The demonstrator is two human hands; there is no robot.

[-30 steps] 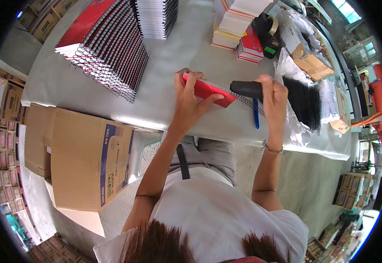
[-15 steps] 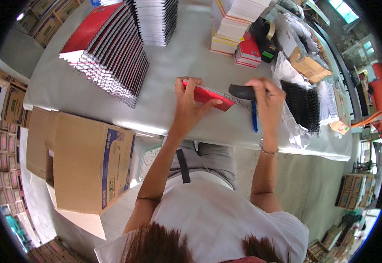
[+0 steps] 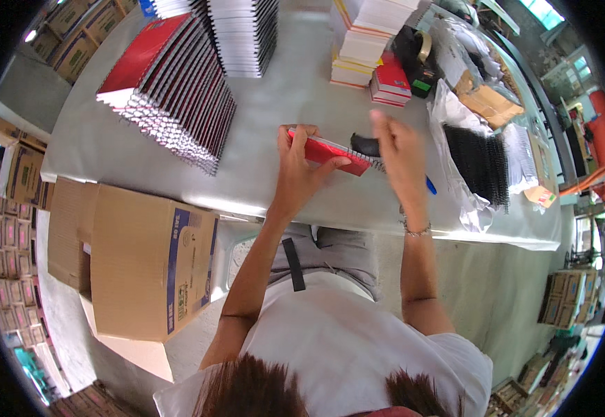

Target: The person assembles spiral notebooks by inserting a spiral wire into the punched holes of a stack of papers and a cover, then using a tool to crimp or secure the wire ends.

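Observation:
My left hand (image 3: 297,167) is closed around a small red notebook (image 3: 330,154), thumb pressed on its cover near the right end. A dark spiral coil (image 3: 377,165) runs along the notebook's upper edge and sticks out past its right end. My right hand (image 3: 403,149) is beside that loose coil end, its fingers smeared by motion. Partly behind it shows a black, rounded object (image 3: 365,144); whether the hand grips it I cannot tell. A blue, pen-like tip (image 3: 431,184) peeks out on the other side of the hand.
Red spiral notebooks (image 3: 167,90) stand stacked at the left, with a white-paged stack (image 3: 243,42) behind. Unbound pads (image 3: 361,45) and a small red block (image 3: 389,83) are farther back. Black coils (image 3: 475,163) lie at the right. An open carton (image 3: 132,257) stands beside the table.
My right hand has moved left, closer to the notebook. The black object has shifted left, and the blue tip now shows farther right. Less of the loose coil end is visible. My left hand keeps its hold.

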